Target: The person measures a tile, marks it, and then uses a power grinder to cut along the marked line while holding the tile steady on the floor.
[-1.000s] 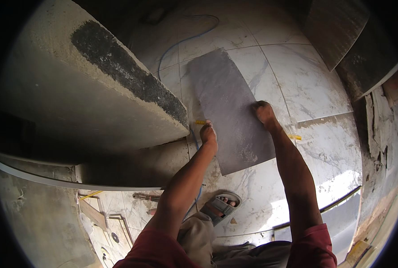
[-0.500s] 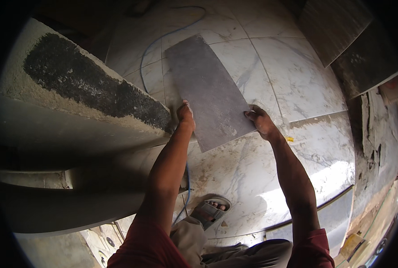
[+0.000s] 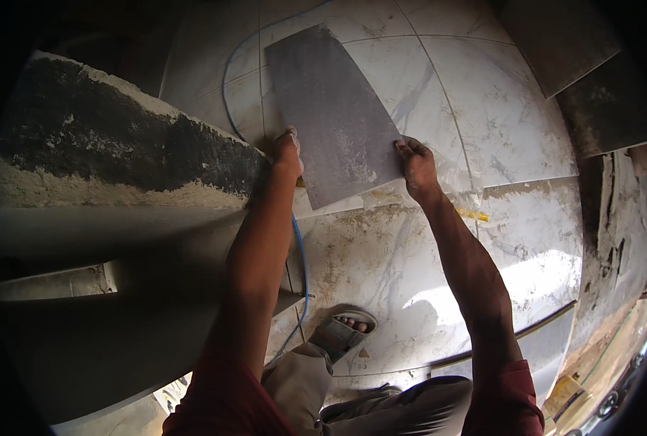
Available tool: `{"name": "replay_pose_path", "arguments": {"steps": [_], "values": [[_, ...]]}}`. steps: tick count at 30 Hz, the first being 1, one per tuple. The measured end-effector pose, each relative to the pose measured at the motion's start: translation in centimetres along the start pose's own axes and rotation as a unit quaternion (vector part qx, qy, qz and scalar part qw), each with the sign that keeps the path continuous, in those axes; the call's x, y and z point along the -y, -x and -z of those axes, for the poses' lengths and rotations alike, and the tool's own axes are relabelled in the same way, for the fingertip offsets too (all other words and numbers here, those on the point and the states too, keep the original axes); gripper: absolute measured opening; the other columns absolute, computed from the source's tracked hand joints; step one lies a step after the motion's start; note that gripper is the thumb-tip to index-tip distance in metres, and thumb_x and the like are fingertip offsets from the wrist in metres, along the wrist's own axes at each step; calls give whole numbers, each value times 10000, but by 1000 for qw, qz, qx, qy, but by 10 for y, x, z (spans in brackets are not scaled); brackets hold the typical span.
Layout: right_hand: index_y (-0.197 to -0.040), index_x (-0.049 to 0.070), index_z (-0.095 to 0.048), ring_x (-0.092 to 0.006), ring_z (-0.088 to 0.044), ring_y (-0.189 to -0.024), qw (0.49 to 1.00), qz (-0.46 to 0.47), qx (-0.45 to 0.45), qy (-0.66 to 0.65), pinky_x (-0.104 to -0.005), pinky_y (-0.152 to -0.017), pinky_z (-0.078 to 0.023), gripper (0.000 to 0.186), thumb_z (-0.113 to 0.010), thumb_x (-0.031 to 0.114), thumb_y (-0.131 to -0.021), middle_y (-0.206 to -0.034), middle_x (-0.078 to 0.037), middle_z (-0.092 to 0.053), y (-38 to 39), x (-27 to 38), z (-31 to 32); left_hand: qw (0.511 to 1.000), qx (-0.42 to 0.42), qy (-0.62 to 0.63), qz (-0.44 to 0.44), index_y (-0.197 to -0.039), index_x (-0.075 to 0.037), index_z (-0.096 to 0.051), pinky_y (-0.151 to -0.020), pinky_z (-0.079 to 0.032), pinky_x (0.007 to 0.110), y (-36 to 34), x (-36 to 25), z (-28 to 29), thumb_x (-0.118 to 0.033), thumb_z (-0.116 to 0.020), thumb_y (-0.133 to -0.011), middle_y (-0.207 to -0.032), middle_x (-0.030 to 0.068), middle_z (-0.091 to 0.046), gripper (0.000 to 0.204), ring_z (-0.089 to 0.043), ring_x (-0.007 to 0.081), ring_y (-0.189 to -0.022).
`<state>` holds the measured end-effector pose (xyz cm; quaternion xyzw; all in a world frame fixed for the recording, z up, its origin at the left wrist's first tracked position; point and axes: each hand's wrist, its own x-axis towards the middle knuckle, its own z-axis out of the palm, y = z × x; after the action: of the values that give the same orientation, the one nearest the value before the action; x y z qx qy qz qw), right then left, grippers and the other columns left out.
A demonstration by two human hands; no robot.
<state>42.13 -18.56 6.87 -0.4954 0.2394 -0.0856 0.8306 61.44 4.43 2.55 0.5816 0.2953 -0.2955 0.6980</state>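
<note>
My left hand (image 3: 285, 152) is closed on the left edge of a rectangular dark grey slab (image 3: 329, 109) with pale dusty smudges. My right hand (image 3: 418, 163) grips its right edge near the lower corner, thumb and fingers at the rim. Beneath the slab and beside my right hand lie a crumpled clear plastic sheet (image 3: 460, 178) and a yellow strip (image 3: 473, 216), on white marble-look floor tiles (image 3: 505, 138).
A thick block (image 3: 120, 138) with a rough black and beige edge stands left. A blue hose or cable (image 3: 301, 254) runs along the floor. Dark panels (image 3: 599, 109) stand at upper right. My sandaled foot (image 3: 345, 327) is below my hands.
Both hands and the slab have moved forward, higher in the picture and somewhat to the left. More of the plastic sheet shows beside my right hand. The view has shifted slightly.
</note>
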Motion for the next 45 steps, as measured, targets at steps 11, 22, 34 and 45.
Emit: {"name": "replay_pose_path", "arguments": {"steps": [11,22,34,45], "values": [[-1056,-23,-641,-116,-559,-743,980,38,-160,111,-271,-623,-450,254,-601,170,-896,-844,-70,-636,-96,-20,6,949,83,293,-77,-1426,-113,-446,-1124,-307,513,100,72,-37,-346,-643,-915,-1476,85,-421,595,-389,296,-1353],[-1189,-9,-633,-216,-658,-1030,943,56,-43,325,-305,-905,-490,309,-596,147,-925,-1103,-166,-695,80,36,89,934,-196,288,-82,-1274,-88,-541,-965,-365,425,13,69,12,-161,-549,-885,-1281,79,-548,396,-520,236,-1124],[-1243,-27,-580,-242,-624,-1087,940,-141,-165,263,-371,-959,-499,399,-561,278,-986,-1153,-171,-659,439,33,248,869,-211,-439,-86,-1115,230,-364,-739,-552,495,-26,-25,11,-75,-463,-923,-1156,433,-533,374,-656,412,-884],[-1269,-12,-556,-172,-586,-1004,899,-125,-410,-87,-335,-891,-488,373,-598,213,-974,-1123,-77,-643,623,-103,146,825,-189,-509,-159,-1127,132,-343,-731,-500,472,-19,-9,-102,-98,-527,-922,-1152,350,-541,359,-603,370,-892]]}}
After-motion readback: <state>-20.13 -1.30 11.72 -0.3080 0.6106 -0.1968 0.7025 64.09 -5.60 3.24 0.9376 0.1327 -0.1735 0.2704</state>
